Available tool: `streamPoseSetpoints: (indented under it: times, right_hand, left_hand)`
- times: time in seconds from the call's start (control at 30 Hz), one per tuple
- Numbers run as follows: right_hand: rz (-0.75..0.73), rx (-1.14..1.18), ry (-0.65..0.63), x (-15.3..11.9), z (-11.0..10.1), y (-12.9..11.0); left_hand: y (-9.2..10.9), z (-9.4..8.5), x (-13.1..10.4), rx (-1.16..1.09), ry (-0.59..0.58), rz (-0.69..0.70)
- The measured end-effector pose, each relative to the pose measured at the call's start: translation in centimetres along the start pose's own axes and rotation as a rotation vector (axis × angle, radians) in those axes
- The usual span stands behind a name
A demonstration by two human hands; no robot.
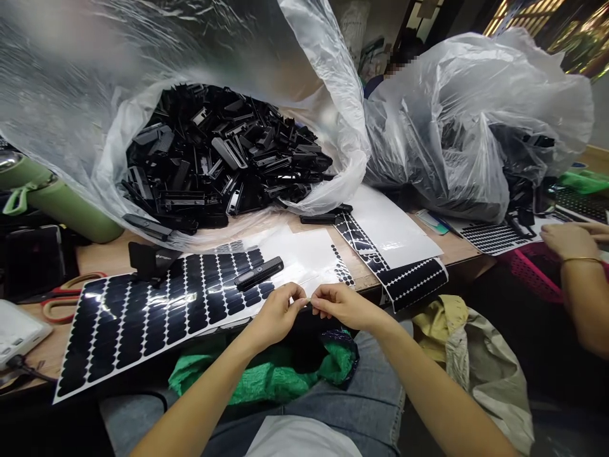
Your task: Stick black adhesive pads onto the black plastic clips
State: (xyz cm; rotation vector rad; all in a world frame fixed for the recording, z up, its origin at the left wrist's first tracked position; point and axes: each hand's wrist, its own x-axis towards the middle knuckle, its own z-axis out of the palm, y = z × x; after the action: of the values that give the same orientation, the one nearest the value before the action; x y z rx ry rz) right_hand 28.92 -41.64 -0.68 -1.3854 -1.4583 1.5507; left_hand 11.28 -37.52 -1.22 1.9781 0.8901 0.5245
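Currently, from the left: sticker sheet [157, 304] of black pads on the near table edge with a black clip [259, 273] lying on it, the open bag of black parts [223, 152] behind. Left hand [278, 314] and right hand [345, 306] meet fingertip to fingertip over the lap, pinched on something too small to identify. Risk as I judge it: a tiny piece gripped this lightly could slip into the green cloth [266, 377] directly below.

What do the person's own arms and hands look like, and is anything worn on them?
Both forearms are bare, with no sleeves showing. The left hand and the right hand wear no gloves, and no rings, watch or bracelet can be seen on them.
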Motion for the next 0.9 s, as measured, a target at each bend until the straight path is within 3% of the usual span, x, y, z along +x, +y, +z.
streamPoseSetpoints:
  times: [0.17,0.4,0.67,0.8,0.9]
  right_hand:
    - [0.020,0.196,0.000,0.1,0.7,0.2]
    - [0.172,0.479,0.041,0.1,2.1,0.4]
    - [0.098,0.431,0.131,0.1,4.0,0.5]
    - [0.052,0.430,0.166,0.0,4.9,0.6]
    - [0.030,0.421,0.182,0.0,5.3,0.6]
  left_hand:
    - [-0.8,0.6,-0.5,0.015,0.042,0.085]
    - [-1.9,1.2,-1.3,0.226,0.211,0.390]
    - [-2.6,1.4,-2.5,0.397,0.415,0.613]
    - [-3.2,1.6,-3.0,0.401,0.466,0.656]
    - [-3.2,2.0,-3.4,0.272,0.480,0.553]
